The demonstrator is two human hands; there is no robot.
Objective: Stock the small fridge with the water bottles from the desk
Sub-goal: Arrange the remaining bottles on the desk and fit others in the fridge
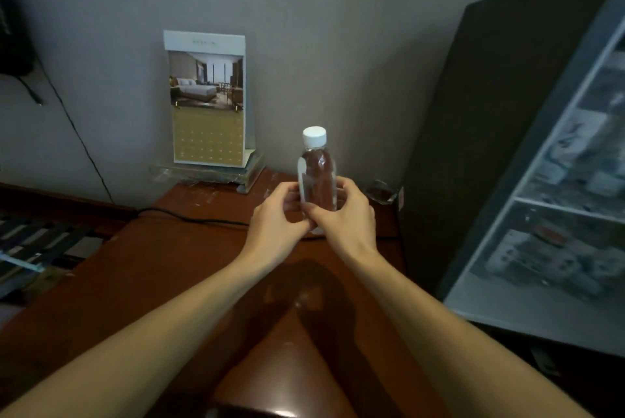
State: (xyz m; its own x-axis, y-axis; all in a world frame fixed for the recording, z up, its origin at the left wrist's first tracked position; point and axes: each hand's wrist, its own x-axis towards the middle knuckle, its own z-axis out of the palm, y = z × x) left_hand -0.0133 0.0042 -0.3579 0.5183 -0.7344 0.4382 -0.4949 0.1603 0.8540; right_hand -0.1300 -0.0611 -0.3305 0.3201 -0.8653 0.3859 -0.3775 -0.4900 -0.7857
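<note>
The base of the water bottle [318, 174] is hidden behind the left hand [275, 214] and right hand [341, 211] gripping it; right of the bottle, the fridge [490, 113] runs off the frame's edge, its glass front a blur. Left of the bottle, print on the calendar card [208, 96] is too small to read.

Both hands, left [275, 214] and right [345, 214], hold an upright water bottle [317, 177] above the desk [169, 248].
</note>
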